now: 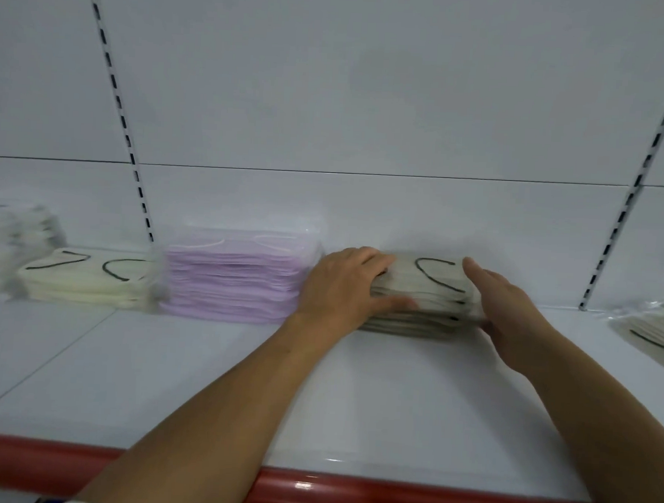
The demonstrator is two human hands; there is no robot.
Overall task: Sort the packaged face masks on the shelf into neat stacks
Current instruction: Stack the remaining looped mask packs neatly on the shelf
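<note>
Squaring the beige mask stack (428, 295) at the back of the shelf (200, 379), just beside the pink mask stack (236, 281), you press your left hand (344, 286) flat over its left end while your right hand (511, 318), fingers straight, braces its right side, likely to align the edges.

Both my arms are bare as far up as they can be seen. My left forearm (218, 410) is uncovered from the wrist down to where it leaves the picture at the bottom, and my right forearm (602, 419) is the same. My left hand (344, 286) shows knuckles, thumb and a faint crease across the wrist behind it. My right hand (511, 318) is blurred, so I cannot make out nails or any fine detail there. At the very bottom, under my left arm, a thin pale strip (65, 502) shows, but whether it is clothing I cannot tell.
</note>
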